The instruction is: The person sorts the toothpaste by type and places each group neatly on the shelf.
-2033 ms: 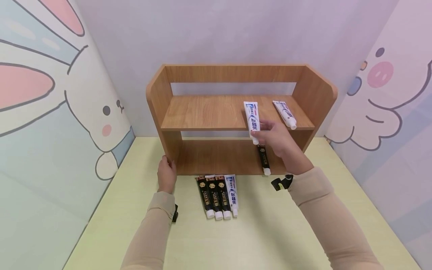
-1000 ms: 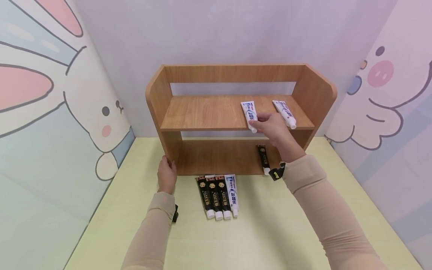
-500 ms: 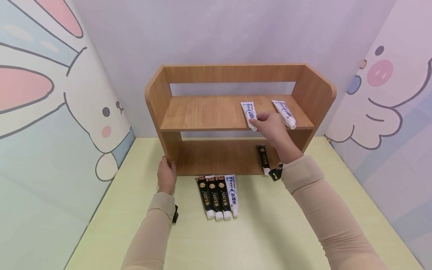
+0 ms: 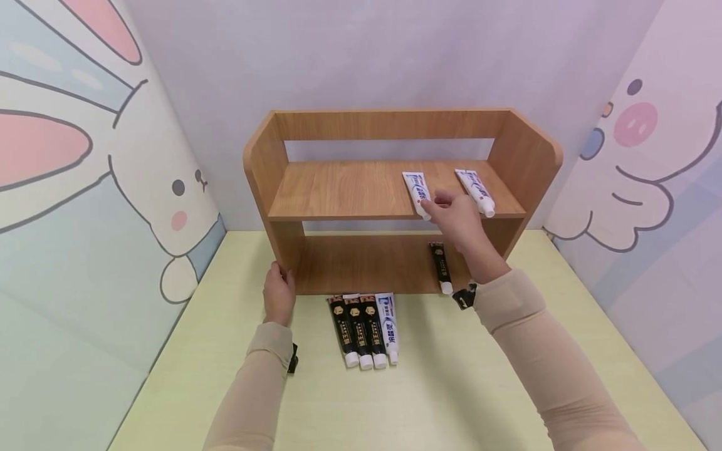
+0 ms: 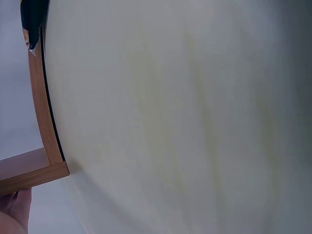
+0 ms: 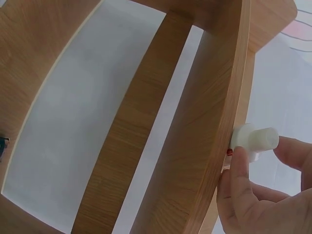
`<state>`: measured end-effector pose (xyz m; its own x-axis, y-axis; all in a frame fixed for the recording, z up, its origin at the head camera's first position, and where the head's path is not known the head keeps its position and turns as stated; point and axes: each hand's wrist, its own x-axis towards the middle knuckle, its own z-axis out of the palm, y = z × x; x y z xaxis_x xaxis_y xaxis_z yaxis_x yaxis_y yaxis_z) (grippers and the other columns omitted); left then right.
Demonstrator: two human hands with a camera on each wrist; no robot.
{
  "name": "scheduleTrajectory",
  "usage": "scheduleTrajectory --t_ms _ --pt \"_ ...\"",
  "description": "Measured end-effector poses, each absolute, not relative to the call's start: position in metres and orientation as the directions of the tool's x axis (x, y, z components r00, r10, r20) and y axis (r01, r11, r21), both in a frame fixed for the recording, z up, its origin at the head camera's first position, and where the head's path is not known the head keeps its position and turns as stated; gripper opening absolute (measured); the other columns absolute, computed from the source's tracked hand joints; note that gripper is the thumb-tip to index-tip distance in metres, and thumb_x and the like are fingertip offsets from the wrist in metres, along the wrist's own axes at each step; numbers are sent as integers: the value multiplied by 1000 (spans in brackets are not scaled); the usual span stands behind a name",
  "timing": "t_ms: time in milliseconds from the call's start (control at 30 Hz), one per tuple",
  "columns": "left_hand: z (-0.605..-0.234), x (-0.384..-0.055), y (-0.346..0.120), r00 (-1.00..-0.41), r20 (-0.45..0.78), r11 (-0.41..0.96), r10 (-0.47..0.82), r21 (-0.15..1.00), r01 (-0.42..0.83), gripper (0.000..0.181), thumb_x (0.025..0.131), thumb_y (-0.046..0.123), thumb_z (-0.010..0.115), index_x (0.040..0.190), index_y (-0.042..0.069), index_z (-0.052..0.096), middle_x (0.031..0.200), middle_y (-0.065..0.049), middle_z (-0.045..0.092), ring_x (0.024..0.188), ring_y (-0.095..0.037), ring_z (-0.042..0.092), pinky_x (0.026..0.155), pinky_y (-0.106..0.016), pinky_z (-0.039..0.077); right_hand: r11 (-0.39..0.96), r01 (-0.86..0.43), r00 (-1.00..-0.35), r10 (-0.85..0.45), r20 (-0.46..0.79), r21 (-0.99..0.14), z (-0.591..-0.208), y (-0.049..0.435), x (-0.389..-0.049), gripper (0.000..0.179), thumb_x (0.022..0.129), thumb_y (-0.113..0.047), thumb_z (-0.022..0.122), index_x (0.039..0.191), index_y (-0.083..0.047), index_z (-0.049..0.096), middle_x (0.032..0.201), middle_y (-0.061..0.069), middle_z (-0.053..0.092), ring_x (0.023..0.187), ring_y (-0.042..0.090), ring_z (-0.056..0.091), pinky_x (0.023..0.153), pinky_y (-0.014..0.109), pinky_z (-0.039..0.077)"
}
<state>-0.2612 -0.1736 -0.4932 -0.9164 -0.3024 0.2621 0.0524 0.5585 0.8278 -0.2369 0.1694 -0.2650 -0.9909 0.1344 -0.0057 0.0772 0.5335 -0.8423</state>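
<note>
A white toothpaste tube [image 4: 415, 186] with blue print lies on the upper board of the wooden shelf [image 4: 344, 185], its cap towards the front edge. My right hand [image 4: 459, 219] is at its cap end. In the right wrist view a fingertip touches the tube beside the white cap [image 6: 263, 139], and the thumb is close to the cap's end. Low on the shelf's left side panel rests my left hand [image 4: 279, 294]; the left wrist view shows its fingers [image 5: 20, 207] against the panel's outer face. Part of that hand is out of frame.
Another white tube [image 4: 476, 192] lies to the right on the upper board. Below it, a black tube [image 4: 440, 266] is on the lower board. Several black tubes [image 4: 358, 329] and one white tube [image 4: 387, 326] lie side by side on the table before the shelf.
My right hand lowered the white tube onto the upper board, setting it further back. Since then the tube stays put while the thumb has shifted slightly right. My left hand has not moved.
</note>
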Motion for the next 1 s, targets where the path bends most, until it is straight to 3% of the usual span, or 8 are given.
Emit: scheduleTrajectory --t_ms 133,633,1000 --pt "-492 -261 -174 -919 254 550 -301 833 50 27 100 10 54 124 0 46 118 -21 55 104 -39 58 86 -54 50 513 68 -991 137 3 -856 -266 171 -234 63 98 -35 59 150 -8 37 136 15 49 109 28 60 93 39 49" --pt "-494 -262 -173 -917 266 570 -298 820 53 22 101 10 53 118 -2 47 112 -22 55 99 -39 58 81 -53 51 468 11 -995 96 39 -884 -273 174 -214 62 99 -31 59 151 -8 35 138 17 48 112 30 57 91 39 50" --pt "-495 -265 -173 -914 273 579 -300 813 53 19 101 11 53 115 -1 47 109 -21 55 98 -38 58 80 -52 51 492 -6 -996 73 48 -871 -288 178 -195 58 99 -30 59 149 -10 38 135 14 52 102 29 62 95 43 46"
